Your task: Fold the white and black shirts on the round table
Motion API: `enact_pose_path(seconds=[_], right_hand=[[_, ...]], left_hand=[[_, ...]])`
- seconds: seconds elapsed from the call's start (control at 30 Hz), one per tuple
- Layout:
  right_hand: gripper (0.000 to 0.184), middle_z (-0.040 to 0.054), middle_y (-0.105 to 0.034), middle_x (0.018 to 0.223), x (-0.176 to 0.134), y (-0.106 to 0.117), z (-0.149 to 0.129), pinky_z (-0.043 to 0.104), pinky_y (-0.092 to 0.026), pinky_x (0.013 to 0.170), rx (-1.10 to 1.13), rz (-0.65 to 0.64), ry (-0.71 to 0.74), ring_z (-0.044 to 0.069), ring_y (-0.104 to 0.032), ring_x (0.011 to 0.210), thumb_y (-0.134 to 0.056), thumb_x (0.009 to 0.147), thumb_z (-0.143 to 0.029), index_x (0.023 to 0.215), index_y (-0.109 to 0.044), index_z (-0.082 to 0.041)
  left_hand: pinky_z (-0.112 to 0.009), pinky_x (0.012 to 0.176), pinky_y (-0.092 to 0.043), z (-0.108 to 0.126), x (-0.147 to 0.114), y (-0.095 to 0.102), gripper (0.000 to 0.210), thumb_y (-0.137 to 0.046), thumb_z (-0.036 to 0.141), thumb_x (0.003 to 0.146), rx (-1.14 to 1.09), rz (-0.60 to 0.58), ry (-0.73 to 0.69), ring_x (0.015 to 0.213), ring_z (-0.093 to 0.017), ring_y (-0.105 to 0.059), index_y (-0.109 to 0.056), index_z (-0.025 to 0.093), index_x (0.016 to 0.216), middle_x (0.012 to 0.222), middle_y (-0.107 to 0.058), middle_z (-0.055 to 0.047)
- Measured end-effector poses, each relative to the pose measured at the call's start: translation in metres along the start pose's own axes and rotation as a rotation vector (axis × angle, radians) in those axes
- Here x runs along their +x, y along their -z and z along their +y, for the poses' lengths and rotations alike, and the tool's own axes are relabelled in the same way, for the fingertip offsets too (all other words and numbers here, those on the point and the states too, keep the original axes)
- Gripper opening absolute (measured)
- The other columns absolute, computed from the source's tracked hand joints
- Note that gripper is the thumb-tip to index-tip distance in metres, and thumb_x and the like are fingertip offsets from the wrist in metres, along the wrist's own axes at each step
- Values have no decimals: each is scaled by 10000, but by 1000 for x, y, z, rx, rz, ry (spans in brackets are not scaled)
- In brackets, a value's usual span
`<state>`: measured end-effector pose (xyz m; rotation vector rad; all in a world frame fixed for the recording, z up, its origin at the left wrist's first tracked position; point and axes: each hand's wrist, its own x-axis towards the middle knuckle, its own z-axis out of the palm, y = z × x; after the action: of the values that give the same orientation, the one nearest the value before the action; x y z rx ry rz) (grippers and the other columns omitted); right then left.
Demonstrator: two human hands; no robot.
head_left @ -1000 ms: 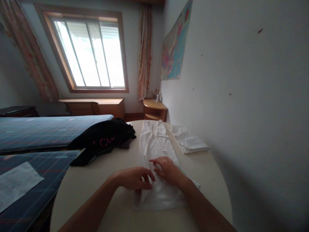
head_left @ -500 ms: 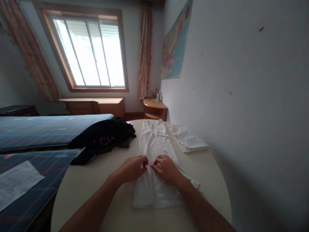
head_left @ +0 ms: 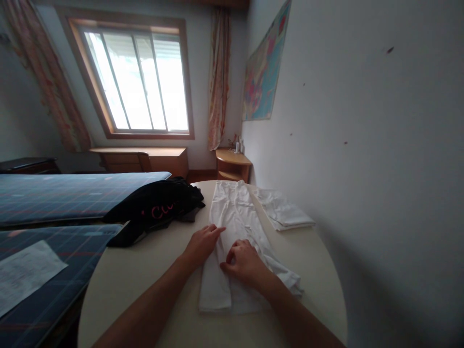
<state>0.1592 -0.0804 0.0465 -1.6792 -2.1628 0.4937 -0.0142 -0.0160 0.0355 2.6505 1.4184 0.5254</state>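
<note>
A long white garment lies flat on the round cream table, its far end narrower and its near part wider. One strip of it is folded along the left side, and its right edge is bunched near the table's right. My left hand rests on the garment's left edge, fingers stretched out to the right. Lower and to the right, my right hand is curled, thumb and fingers pinching the cloth at the edge of the folded strip. The fingertips partly hide that spot.
A folded white cloth lies at the table's right, close to the wall. Black clothing with pink lettering hangs over the left edge towards a plaid mattress. A paper sheet lies on the nearer mattress.
My left hand has moved slightly up and its fingers have straightened from a curl. My right hand has shifted a little down and left, still curled.
</note>
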Motion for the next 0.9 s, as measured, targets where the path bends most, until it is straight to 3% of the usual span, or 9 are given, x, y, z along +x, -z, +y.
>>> enact_pose_path(seconds=[0.13,0.3,0.4,0.57,0.7,0.9], right_hand=[[188,75,-674,991,-5,4,-7,335,-352,915,-16,-44,2,252,-526,1061,-719,731,-386,784,-775,-214],[200,79,-682,974,-8,9,-12,358,-346,892,-43,-115,25,259,-527,1045,-686,743,-396,766,-777,-219],[205,85,-687,962,-11,10,-14,357,-360,876,-75,-146,37,256,-542,1014,-666,750,-384,776,-776,-213],[193,78,-703,917,-14,15,-14,288,-395,783,-22,-162,52,197,-602,861,-644,748,-334,784,-762,-186],[210,34,-681,734,-15,27,-8,222,-357,589,113,-236,51,127,-582,654,-594,777,-327,761,-725,-163],[245,-12,-603,590,-15,40,10,222,-300,515,47,-299,14,102,-500,547,-592,791,-364,674,-688,-171]], left_hand=[[-297,872,-474,7,11,0,346,-366,337,1014,35,27,144,1011,-204,-656,-546,256,1298,1109,-698,-57],[-374,850,-493,18,39,5,375,-537,388,912,166,-79,301,1014,-287,-674,-552,178,1222,1086,-707,-132],[-384,848,-495,21,55,6,331,-599,310,853,186,-107,315,1038,-315,-667,-592,138,1136,1093,-699,-172],[-375,812,-496,21,70,6,263,-530,173,855,162,-106,314,998,-306,-681,-616,124,1098,1033,-713,-182],[-358,787,-494,20,76,5,295,-472,239,906,105,-61,296,961,-277,-685,-597,182,1167,1037,-720,-138],[-331,806,-489,19,79,-6,303,-426,284,938,7,-43,228,959,-245,-677,-677,239,1102,1019,-737,-82]])
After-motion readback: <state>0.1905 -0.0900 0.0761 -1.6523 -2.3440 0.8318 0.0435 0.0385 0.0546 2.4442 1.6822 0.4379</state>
